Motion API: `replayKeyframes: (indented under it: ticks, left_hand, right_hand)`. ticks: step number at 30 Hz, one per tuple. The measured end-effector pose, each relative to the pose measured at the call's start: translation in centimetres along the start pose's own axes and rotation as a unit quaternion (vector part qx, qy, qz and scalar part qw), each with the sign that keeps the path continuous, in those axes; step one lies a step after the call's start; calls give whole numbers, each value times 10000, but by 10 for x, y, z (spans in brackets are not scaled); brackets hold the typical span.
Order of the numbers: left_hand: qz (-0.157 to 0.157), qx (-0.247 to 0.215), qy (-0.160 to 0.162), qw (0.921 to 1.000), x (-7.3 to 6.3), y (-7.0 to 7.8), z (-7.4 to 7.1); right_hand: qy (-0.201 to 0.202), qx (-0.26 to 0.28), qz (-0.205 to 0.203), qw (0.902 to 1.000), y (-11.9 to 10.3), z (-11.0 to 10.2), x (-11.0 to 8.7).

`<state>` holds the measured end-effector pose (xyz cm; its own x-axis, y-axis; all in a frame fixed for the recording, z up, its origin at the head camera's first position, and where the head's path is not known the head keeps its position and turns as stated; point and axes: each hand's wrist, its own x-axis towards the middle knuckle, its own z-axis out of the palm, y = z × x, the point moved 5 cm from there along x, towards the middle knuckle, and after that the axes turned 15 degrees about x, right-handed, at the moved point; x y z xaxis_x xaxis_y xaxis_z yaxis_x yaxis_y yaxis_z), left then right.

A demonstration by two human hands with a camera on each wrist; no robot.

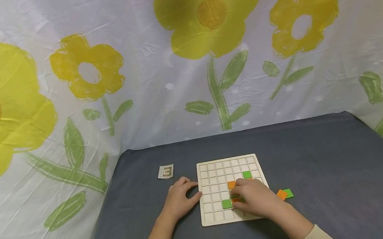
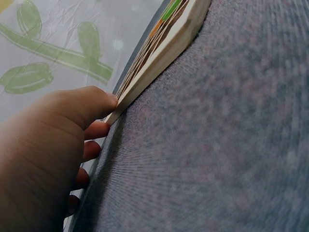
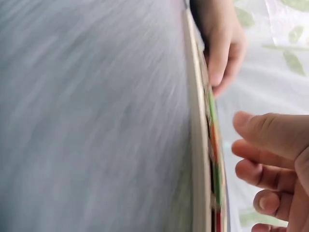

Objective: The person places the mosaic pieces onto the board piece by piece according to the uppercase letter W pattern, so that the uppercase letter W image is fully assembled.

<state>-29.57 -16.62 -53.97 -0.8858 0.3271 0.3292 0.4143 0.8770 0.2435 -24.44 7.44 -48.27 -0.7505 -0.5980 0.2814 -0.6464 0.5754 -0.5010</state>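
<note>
A pale wooden grid board point(image 1: 213, 217) lies on the dark table, with several coloured square tiles in its cells. One green tile point(image 1: 247, 174) sits toward the upper right, another green tile point(image 1: 226, 203) lower down, and an orange tile point(image 1: 231, 185) between them. My left hand point(image 1: 179, 199) is at the board's left edge; in the left wrist view its thumb point(image 2: 104, 100) touches the wooden rim. Over the right half of the board is my right hand point(image 1: 257, 198), partly covering other tiles. The right wrist view shows its bent fingers point(image 3: 251, 173) apart from the thumb, with nothing between them.
A loose orange tile point(image 1: 282, 194) overlaps a green one point(image 1: 289, 193) on the table right of the board. Beyond the board's upper left lies a small card with a printed grid pattern point(image 1: 165, 171). A flower-print curtain point(image 1: 160, 112) hangs behind the table.
</note>
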Motion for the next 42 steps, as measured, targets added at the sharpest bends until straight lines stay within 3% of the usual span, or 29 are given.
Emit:
replayKeyframes:
  ticks: [14, 21, 24, 31, 42]
  left_hand:
    - [-12, 133, 31, 9999, 1, -2, 1]
    - [-32, 127, 30, 9999, 1, -3, 2]
    - [-22, 110, 31, 9999, 1, -3, 3]
    - [-70, 139, 8, 9999, 2, -2, 3]
    - [-67, 141, -4, 9999, 3, -2, 3]
  right_hand:
    - [342, -689, 741, 9943, 31, -43, -59]
    - [312, -579, 1428, 9876, 47, -54, -84]
    - [303, -586, 1431, 9875, 51, -56, -91]
    - [247, -583, 1264, 9900, 55, -59, -94]
    - [-365, -509, 1274, 9899, 58, -60, -91]
